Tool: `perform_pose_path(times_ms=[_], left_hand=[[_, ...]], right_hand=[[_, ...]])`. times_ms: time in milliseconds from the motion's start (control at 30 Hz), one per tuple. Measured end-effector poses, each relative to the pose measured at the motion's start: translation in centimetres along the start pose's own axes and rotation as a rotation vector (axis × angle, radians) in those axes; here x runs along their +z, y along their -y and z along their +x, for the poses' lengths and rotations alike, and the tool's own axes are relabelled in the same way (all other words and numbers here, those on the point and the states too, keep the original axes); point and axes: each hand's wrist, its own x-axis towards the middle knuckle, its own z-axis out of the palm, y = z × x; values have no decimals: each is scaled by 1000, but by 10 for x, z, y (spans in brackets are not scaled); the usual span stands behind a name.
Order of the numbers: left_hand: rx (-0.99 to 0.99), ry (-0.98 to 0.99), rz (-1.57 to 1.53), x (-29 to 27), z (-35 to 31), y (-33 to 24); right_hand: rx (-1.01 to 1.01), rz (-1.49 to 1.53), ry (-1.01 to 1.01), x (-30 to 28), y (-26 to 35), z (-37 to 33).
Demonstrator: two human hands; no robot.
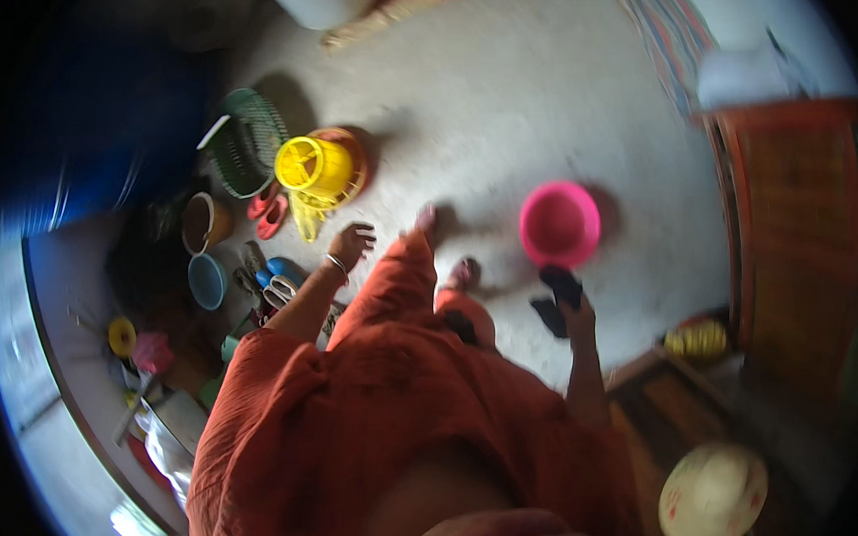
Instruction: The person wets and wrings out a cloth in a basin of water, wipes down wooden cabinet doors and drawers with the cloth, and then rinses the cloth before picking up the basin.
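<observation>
1. A person in an orange garment is standing on a pale concrete floor [498, 99] and looking straight down.
2. The right hand [577, 311] is clenching its grip around a dark, flat object [558, 288], apparently cloth, just beside a pink basin [560, 224] on the floor.
3. The left hand [352, 243] is hanging released, fingers spread, near a yellow bucket [315, 167] and a green basket [246, 142].
4. The step in hand seems to be carrying the dark object above the basin; any next move calls for a steady lowering.
5. Open floor is lying ahead; clutter is crowding the left, a red cabinet [786, 220] the right.
</observation>
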Motion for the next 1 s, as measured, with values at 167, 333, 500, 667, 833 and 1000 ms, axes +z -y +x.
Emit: perform_pose_path(times_ms=[167, 333, 500, 667, 833, 1000], left_hand=[[-21, 277, 117, 75, 48, -64], [-225, 610, 75, 160, 101, -69], [-523, 742, 240, 272, 101, -87], [-431, 753, 45, 353, 128, -59], [-64, 461, 229, 414, 194, 21], [114, 242, 341, 448, 267, 82]], right_hand=[[80, 235, -69, 1, 48, 34], [198, 641, -136, 13, 75, 62], [181, 975, -56, 35, 87, 88], [174, 959, -50, 43, 32, 128], [384, 566, -200, 9, -88, 181], [366, 719, -366, -24, -200, 236]])
